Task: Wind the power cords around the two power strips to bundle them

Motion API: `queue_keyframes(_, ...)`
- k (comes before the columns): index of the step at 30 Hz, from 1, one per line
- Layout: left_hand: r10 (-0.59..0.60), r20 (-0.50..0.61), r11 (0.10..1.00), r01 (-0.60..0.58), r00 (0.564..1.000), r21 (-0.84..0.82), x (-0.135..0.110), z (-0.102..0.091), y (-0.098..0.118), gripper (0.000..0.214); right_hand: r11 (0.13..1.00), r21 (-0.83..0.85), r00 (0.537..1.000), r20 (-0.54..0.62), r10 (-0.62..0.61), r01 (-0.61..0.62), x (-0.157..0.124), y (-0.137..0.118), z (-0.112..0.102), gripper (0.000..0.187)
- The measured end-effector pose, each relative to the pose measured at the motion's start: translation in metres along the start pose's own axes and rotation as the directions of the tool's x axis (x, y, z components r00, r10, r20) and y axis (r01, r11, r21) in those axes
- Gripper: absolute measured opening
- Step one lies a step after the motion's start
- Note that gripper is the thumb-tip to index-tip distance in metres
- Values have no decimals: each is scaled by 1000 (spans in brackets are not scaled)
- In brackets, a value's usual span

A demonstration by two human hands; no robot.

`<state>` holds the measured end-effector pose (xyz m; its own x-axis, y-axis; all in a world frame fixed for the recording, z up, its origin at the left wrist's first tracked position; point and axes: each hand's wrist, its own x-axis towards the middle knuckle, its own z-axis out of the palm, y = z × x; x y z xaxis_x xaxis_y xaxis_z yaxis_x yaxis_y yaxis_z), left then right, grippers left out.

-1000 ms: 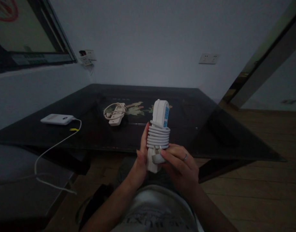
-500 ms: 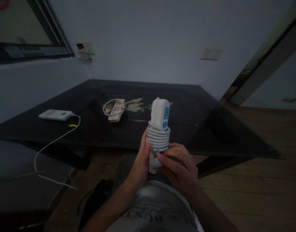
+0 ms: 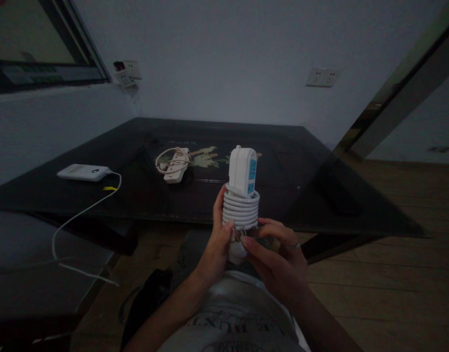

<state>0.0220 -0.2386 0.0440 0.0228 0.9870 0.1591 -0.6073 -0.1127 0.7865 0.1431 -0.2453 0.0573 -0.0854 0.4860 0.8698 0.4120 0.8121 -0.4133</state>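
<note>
One power strip [image 3: 239,171], long axis up and away, blue sockets [image 3: 252,170] rightward.

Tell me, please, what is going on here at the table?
A person holds a white power strip with its cord wound in neat coils around it. The left hand grips the strip from the side, while the right hand holds the plug just below the coils, prongs up. On the dark table lie another power strip with a loosely looped cord and a white device with a cable attached.
</note>
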Motion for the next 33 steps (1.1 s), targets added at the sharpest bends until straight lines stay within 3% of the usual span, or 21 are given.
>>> queue_keyframes(5, 12, 11, 1000, -12, 1000, -2, -1, -2, -2, 69, 996, 44, 997, 21, 78, -79, 1, -3, -2, 9)
queue_keyframes(14, -17, -13, 999, 17, 1000, -27, -8, 8, 3, 76, 998, -29, 998, 20, 61, -61, -4, 1, -5, 8)
queue_keyframes(20, 15, -14, 1000, -15, 1000, -15, -7, 9, 2, 80, 997, -33, 992, 102, -71, 74, 2, 4, -10, 20)
queue_keyframes(25, 13, -36, 1000, -13, 999, 6, -8, 9, 3, 77, 983, -35, 958, 232, -169, 181, 7, 10, -16, 27)
queue_keyframes(33, 148, -86, 983, -137, 985, 120, -2, 15, -8, 61, 981, -84, 947, 288, -143, 174, 16, 12, -18, 24)
